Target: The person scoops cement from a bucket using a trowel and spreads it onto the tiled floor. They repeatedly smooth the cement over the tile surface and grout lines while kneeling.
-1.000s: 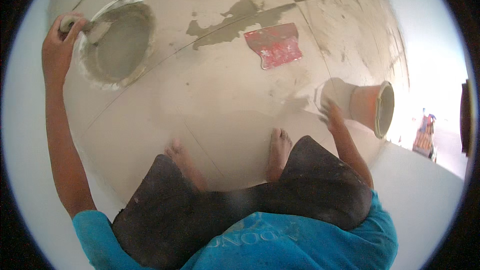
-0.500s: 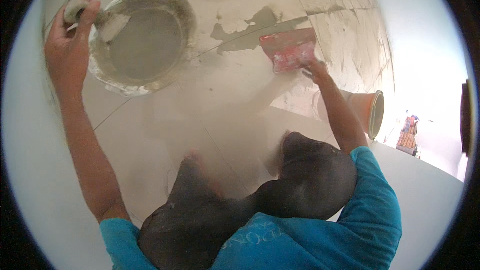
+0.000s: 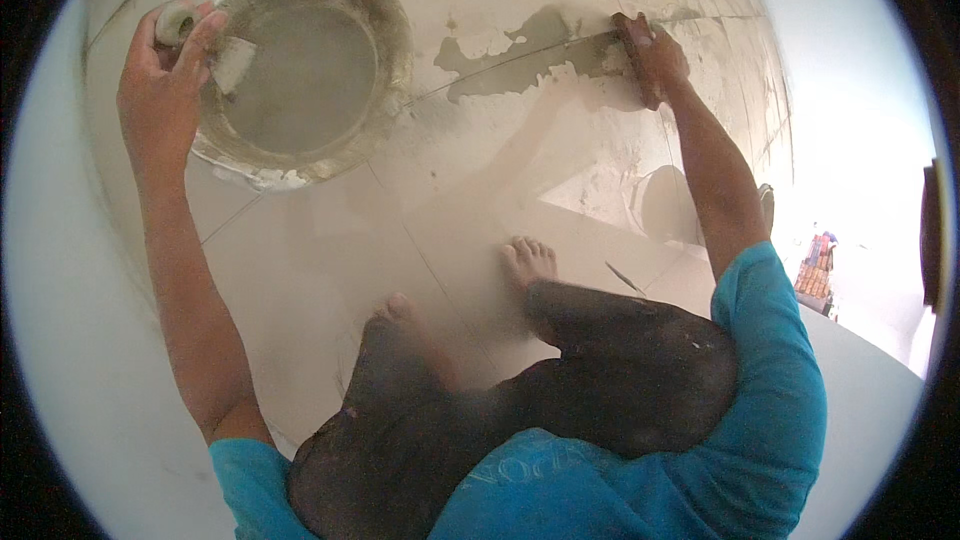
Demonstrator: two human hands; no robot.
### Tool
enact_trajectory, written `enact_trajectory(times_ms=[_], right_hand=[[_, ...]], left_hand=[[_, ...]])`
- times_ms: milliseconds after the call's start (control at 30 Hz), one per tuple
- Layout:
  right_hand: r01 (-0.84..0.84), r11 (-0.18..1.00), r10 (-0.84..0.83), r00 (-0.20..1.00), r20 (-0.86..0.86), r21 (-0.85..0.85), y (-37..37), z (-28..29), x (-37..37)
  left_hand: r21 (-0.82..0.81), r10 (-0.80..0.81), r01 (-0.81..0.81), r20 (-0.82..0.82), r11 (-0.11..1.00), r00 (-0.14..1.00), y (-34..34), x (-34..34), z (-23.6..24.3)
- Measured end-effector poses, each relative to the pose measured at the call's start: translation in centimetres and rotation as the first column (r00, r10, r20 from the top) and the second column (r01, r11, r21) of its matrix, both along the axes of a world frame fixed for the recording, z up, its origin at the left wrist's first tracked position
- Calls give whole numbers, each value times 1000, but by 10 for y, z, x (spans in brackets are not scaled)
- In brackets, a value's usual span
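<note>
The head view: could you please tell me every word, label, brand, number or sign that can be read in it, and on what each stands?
Blue shirt: pale lettering on the front, too faint and creased to quote reliably.
Round tub, trowel in the left hand, spreader in the right hand: no lettering visible.
Reddish stack at far right: too small to tell.

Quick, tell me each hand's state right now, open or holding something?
Left hand: closed, holding a putty knife.
Right hand: closed, holding a flat spreader.
</note>
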State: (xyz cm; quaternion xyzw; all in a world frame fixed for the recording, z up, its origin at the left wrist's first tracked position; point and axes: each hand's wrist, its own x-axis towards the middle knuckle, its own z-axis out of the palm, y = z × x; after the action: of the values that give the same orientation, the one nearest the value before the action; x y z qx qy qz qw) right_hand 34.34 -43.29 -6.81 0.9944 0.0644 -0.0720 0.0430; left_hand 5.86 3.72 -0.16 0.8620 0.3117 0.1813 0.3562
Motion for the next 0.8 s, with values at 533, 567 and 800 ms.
enact_trajectory(times_ms=[533, 567, 800], right_hand=[[-497, 822, 509, 860, 31, 279, 151, -20, -66], [-535, 808, 546, 837, 26, 249, 154, -21, -72], [-716, 694, 719, 685, -118, 76, 161, -11, -115]], left_hand=[[203, -113, 117, -35, 972, 993, -10, 20, -71], [211, -142, 142, -18, 967, 990, -14, 21, -71], [41, -341, 363, -260, 931, 903, -38, 16, -50]])
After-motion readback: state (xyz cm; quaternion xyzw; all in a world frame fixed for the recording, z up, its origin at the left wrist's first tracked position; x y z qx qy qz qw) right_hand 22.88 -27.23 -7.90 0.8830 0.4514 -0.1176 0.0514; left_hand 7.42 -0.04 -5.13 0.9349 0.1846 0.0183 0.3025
